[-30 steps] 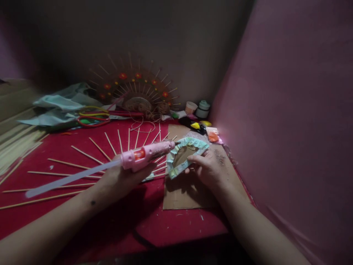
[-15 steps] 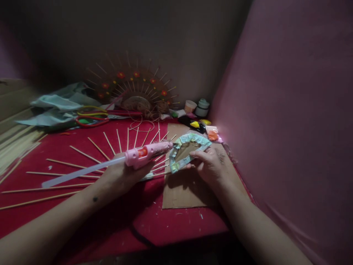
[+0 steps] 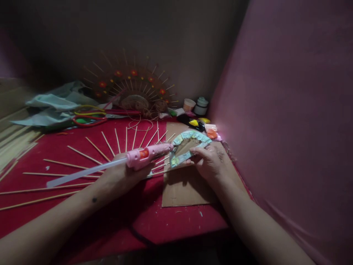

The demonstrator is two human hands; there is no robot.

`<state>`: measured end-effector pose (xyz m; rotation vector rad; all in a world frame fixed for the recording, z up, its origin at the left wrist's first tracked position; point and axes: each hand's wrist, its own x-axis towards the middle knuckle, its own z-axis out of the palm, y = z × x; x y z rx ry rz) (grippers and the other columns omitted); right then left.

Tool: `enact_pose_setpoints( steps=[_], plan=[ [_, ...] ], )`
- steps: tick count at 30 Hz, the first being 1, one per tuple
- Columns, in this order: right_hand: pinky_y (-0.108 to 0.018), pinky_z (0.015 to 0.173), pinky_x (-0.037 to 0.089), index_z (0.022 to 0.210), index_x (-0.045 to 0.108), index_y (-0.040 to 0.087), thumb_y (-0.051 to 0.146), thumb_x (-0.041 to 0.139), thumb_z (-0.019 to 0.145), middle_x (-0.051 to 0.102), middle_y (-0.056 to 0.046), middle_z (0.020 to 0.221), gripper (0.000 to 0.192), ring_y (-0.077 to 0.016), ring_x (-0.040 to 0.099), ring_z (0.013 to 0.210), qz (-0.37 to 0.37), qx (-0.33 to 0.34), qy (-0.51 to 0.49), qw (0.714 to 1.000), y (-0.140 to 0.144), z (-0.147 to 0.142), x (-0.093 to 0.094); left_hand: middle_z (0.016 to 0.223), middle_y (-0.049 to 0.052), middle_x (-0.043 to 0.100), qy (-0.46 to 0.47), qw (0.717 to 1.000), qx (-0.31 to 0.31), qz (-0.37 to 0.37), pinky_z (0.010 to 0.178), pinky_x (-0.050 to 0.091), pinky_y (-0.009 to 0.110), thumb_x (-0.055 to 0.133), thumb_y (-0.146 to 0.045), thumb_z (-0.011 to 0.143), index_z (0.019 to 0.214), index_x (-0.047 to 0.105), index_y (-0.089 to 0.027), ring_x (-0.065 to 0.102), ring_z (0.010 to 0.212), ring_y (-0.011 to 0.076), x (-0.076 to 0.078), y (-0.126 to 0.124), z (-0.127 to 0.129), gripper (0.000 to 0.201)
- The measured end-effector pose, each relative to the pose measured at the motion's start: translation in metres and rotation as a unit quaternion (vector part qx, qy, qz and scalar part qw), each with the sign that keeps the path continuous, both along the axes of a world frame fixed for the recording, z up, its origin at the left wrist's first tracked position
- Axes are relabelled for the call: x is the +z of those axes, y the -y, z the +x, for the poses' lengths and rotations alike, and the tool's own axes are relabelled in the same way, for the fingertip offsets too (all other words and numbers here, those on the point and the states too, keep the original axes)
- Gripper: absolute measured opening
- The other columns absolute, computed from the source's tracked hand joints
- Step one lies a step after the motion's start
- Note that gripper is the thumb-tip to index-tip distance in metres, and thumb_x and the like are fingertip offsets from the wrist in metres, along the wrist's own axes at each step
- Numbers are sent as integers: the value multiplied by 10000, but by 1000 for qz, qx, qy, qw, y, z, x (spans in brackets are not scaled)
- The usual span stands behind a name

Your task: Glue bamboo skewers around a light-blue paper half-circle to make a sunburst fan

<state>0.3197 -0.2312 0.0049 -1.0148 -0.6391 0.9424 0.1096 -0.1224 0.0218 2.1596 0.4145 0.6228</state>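
Observation:
My left hand grips a pink glue gun with a pale glue stick jutting out behind it to the left. Its nozzle points right and touches the left edge of a half-round piece wrapped in light green paper. My right hand holds that piece by its lower right side, above a sheet of brown cardboard. Thin wooden sticks fan out on the red table beneath the gun.
At the back stands a finished fan of sticks with red flowers. Scissors, light green paper sheets, small jars and coloured bits lie along the wall. A pink wall closes the right side.
The green-wrapped piece has tilted up and shifted slightly away, with my right hand turning it. The glue gun has stayed at its left edge, nudged a little to the right.

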Motion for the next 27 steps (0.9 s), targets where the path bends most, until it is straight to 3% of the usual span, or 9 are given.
enact_pose_setpoints(
  steps=[8, 12, 21, 27],
  plan=[
    [-287, 527, 518, 732, 644, 172, 194, 677, 638, 647, -13, 678, 102, -150, 584, 573, 2, -2, 38, 999, -3, 4, -11, 1453, -18, 553, 39, 998, -39, -31, 1171, 371, 298, 592, -337, 927, 1345, 588, -318, 454, 1388, 230, 2, 4, 1, 419],
    [-275, 488, 525, 822, 659, 162, 178, 700, 616, 659, -3, 704, 211, -146, 603, 559, 20, -7, 11, 1000, -4, 0, -8, 1424, -21, 581, 59, 997, -43, -26, 1164, 387, 318, 614, -333, 914, 1328, 598, -319, 486, 1363, 241, 1, 4, 4, 414],
    [-238, 431, 510, 849, 683, 167, 154, 693, 632, 709, -11, 742, 217, -148, 630, 550, 22, 7, 26, 999, 1, -7, 0, 1407, -12, 594, 26, 999, -20, -21, 1163, 392, 358, 611, -381, 904, 1344, 595, -324, 538, 1315, 256, -4, 6, 7, 444],
    [-265, 481, 542, 827, 678, 176, 154, 691, 626, 707, -13, 744, 203, -158, 630, 583, 21, 6, 29, 999, 0, -6, 0, 1363, -7, 630, 13, 1000, -5, -6, 1117, 452, 357, 621, -394, 891, 1331, 608, -312, 578, 1274, 264, -3, 8, 3, 447]
  ],
)
